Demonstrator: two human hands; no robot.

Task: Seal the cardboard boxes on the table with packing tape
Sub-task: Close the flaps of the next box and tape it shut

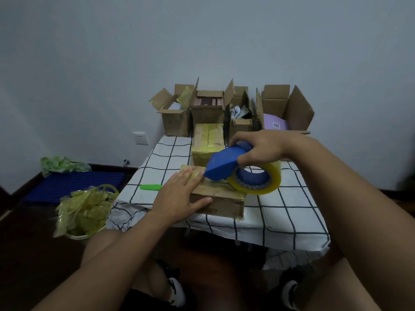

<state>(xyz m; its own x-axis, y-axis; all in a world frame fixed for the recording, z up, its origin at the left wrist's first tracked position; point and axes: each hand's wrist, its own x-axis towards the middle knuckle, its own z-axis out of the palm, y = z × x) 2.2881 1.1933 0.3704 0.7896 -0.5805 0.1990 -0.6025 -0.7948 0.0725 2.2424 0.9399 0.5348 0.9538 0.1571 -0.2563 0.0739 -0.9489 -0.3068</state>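
My left hand [179, 196] lies flat, fingers straight, pressing the near box [219, 199] at the counter's [292, 212] front edge. My right grip [261, 149] curls round the blue dispenser [226, 163], its nose touching the box top just right of my left fingers; the box's long axis runs left to right, so I judge the pull goes rightward. Behind sits a taped box [207, 143], then four open boxes [210, 106]. I can read no writing; a purple packet [275, 122] shows a code.

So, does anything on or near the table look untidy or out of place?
Yes. A heap of crumpled used tape overflows a basket on the floor, left of the table. A green knife lies loose on the cloth.
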